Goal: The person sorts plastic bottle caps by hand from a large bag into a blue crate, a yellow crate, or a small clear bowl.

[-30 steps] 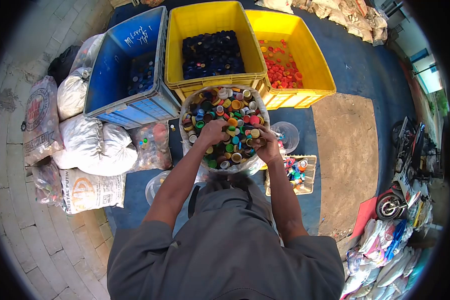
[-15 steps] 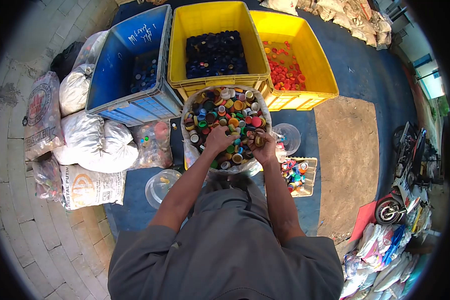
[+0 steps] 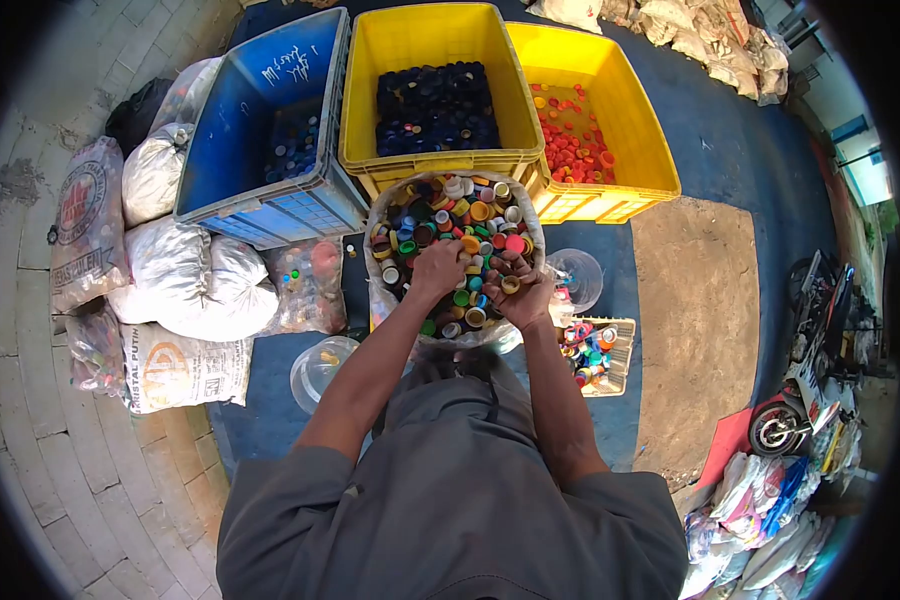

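A wide sack (image 3: 375, 295) full of mixed-colour plastic bottle caps (image 3: 453, 215) stands right in front of me, its pale rim folded outward. Over the middle of the caps, my left hand (image 3: 438, 268) is bent with its back up and its fingers closed; what lies in them is hidden. At the right side of the sack my right hand (image 3: 527, 298) is turned partly palm up, its fingers curled around a yellowish bottle cap (image 3: 511, 284). An orange cap (image 3: 469, 244) lies close beyond my left fingertips.
Behind the sack stand a blue crate (image 3: 260, 215) with blue caps, a yellow crate (image 3: 440, 162) with dark caps and another yellow crate (image 3: 610, 205) with red caps. Clear round tubs (image 3: 320, 372) and a cream basket (image 3: 620, 365) flank me. Stuffed sacks (image 3: 185, 285) line the left.
My right hand has turned more palm up, its fingers spreading over the caps with the yellowish cap at them. My left hand has shifted slightly up, away from me.
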The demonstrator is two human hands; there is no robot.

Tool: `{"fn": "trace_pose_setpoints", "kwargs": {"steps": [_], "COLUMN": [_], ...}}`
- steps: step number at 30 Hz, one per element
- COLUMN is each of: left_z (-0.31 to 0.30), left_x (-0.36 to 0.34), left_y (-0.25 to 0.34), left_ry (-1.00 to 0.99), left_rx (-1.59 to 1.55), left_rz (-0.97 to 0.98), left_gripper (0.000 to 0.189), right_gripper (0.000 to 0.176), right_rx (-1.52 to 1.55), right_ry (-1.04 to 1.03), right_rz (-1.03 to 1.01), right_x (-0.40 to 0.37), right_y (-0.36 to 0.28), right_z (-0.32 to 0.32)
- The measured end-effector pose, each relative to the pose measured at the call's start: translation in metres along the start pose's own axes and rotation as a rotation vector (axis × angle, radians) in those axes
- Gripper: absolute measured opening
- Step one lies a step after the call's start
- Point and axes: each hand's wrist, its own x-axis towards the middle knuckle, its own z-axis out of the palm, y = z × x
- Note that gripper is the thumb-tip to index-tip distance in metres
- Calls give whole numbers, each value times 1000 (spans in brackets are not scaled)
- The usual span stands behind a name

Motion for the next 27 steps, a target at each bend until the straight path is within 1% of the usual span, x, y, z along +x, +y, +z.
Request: {"fn": "trace_pose_setpoints", "kwargs": {"steps": [2, 3, 5, 7, 8, 9, 10, 11, 13, 14, 16, 17, 19, 20, 23, 26, 27], "left_z": [-3, -2, -1, -1, 0, 1, 4, 6, 1, -2, -7, -10, -27, -32, -15, -31, -35], "left_x": [3, 2, 0, -3, -4, -4, -4, -4, -7, -6, -11, -15, -26, -31, -36, -42, -44], "left_y": [0, -4, -11, -12, -11, -13, -15, -17, -17, -16, -15, -15, 0, 5, -4, -16, -15], "left_ry": [-79, -103, -149, -172, -181, -138, -95, -52, -18, 0, -58, -85, -132, -153, -50, -239, -263], "left_rx": [40, 58, 92, 82, 76, 39, 2, -35, -261, -373, -735, -916, -942, -956, -1053, -1527, -1545], "left_rz": [-43, -11, 57, 65, 68, 68, 66, 63, -19, -57, -161, -215, -274, -303, -248, -539, -550], "left_gripper": [37, 38, 40, 40, 41, 41, 42, 42, 37, 35, 31, 29, 26, 24, 30, 29, 28], "right_gripper": [37, 36, 33, 30, 28, 27, 29, 30, 34, 37, 41, 42, 45, 44, 43, 39, 38], "right_rx": [-69, -99, -341, -630, -797, -964, -1171, -1364, -1742, -1766, -1803, -1802, -1803, -1816, -1829, -1739, -1680], "right_ry": [-64, -94, 29, 150, 207, 264, 298, 257, 166, 127, 43, 20, -35, -47, -79, -86, -92], "right_rz": [51, 77, 43, -29, -82, -135, -193, -284, -472, -581, -798, -842, -924, -907, -868, -821, -792], "right_x": [10, 14, 21, 16, 13, 11, 13, 15, 15, 15, 9, 6, 5, 7, 17, 21, 20], "right_y": [-6, -6, -5, -2, 5, 11, 15, 18, 23, 24, 29, 31, 35, 39, 45, 47, 48], "right_z": [-24, -32, -47, -38, -30, -21, -23, -25, -26, -25, -5, 5, 21, 21, 21, 25, 29]}}
